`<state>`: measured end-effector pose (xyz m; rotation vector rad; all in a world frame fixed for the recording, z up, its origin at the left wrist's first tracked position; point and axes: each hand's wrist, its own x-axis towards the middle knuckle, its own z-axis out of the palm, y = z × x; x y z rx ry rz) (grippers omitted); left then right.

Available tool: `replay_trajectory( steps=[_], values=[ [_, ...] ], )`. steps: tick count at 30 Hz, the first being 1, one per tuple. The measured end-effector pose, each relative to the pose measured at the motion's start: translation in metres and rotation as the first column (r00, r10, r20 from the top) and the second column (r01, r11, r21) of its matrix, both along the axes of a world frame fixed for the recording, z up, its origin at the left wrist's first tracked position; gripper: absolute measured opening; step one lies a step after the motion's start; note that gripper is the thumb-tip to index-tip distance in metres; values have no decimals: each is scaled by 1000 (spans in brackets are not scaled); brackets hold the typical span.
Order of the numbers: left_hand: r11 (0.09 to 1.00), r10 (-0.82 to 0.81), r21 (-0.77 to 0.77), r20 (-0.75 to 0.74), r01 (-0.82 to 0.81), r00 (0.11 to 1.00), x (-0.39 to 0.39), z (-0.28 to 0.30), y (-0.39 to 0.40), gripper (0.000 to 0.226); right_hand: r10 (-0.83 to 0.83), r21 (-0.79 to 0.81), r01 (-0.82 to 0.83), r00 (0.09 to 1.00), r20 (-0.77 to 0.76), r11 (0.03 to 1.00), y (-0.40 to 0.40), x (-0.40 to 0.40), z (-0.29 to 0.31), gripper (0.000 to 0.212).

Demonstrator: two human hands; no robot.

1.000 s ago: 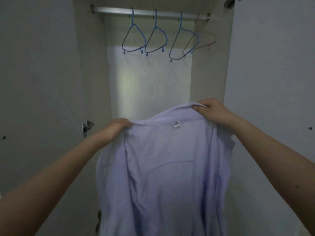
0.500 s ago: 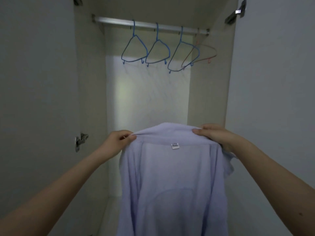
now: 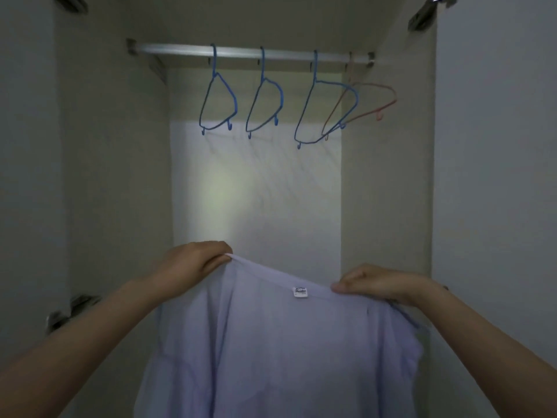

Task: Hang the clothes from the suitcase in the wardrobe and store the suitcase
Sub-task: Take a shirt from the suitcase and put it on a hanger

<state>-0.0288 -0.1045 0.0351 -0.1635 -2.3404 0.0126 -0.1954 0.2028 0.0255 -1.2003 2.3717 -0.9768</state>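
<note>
Pale wardrobe walls (image 3: 388, 191) fill my view, both doors swung wide. Low in the frame's centre I hold a thin lilac fabric shirt (image 3: 286, 351) up by its neckline, its small white label (image 3: 300, 292) facing me. My left hand (image 3: 193, 263) pinches the neckline's left end, slightly higher; my right hand (image 3: 373, 285) grips the right end. Across the top of the frame runs a silver metal rail (image 3: 241, 51), carrying three blue wire hangers (image 3: 218, 98) and, at upper right, one pink wire hanger (image 3: 372, 99).
</note>
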Motion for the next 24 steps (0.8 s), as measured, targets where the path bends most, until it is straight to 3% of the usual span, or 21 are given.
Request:
replay_trajectory(
  steps=[5, 8, 11, 13, 16, 18, 19, 21, 23, 24],
  values=[
    [988, 116, 103, -29, -112, 993, -35, 15, -16, 39, 39, 140, -15, 984, -175, 990, -39, -59, 28, 47],
    [963, 213, 163, 36, -216, 976, -48, 22, -34, 37, -20, 58, 40, 948, -318, 998, -78, -83, 41, 53],
    [907, 189, 368, 78, -204, 979, -63, 40, -48, 28, -127, -25, 126, 923, -364, 992, -120, -87, 54, 58],
    [803, 108, 586, 33, -107, 994, -72, 55, -52, 23, -141, -22, 145, 907, -397, 989, -142, -86, 65, 59],
    [546, 8, 836, -60, 46, 998, -86, 78, -63, 23, -113, -37, 108, 887, -448, 993, -176, -84, 90, 58],
    [420, -42, 902, -92, 101, 995, -96, 93, -71, 24, -128, -194, 46, 891, -435, 980, -197, -78, 111, 52],
    [387, -66, 914, -101, 118, 993, -100, 100, -75, 22, -167, -359, 20, 908, -384, 933, -206, -73, 126, 47],
    [358, -79, 925, -105, 126, 991, -111, 111, -85, 22, -226, -717, 23, 956, -188, 697, -226, -62, 165, 43],
    [338, -55, 933, -108, 120, 993, -120, 119, -99, 26, -251, -881, 83, 967, -42, 465, -246, -53, 211, 43],
    [332, -40, 935, -119, 126, 992, -124, 123, -107, 27, -256, -906, 99, 967, -11, 412, -257, -48, 235, 43]
  ],
)
